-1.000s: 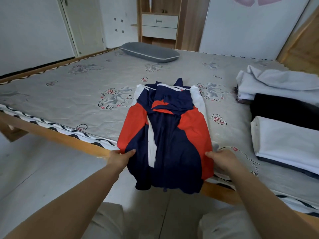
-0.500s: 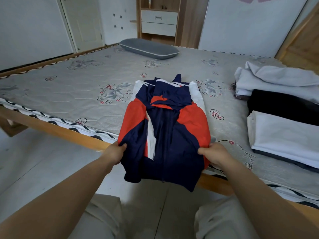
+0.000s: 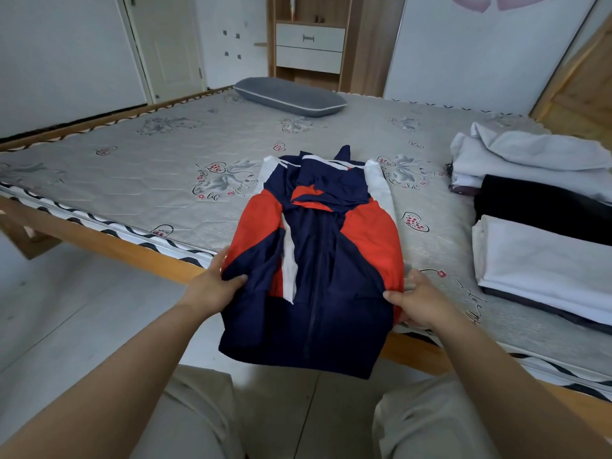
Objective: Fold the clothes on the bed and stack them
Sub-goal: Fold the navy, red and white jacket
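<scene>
Gripping the jacket [image 3: 318,260] at both side edges, the person stands at the near rail of the bed [image 3: 132,180]. The left hand [image 3: 215,286] pinches the navy fabric with its thumb on top, and the right hand [image 3: 414,299] grasps the orange edge the same way. Between the hands the jacket lies with sleeves folded in. Its collar end rests on the mattress ahead of the fingers, while its hem hangs off the edge below the wrists, over the floor.

That hanging hem looks like the weak point. The cloth seems thin and slippery, so if the next fold lifts the bottom up toward the collar, the tucked sleeves could slide out from under the thumbs and the neat width would be lost. The white strip near the left thumb already sits loose and could flop open. If either hand lets go early, the weight below the rail may drag the whole piece off toward the person's knees.

To the right of the right hand sits a folded white garment [image 3: 543,273], with a black garment [image 3: 543,210] and a looser pale heap [image 3: 530,160] beyond it. A hurried carry across could nudge that pile askew. A grey pillow [image 3: 288,96] lies far ahead of both hands.
</scene>
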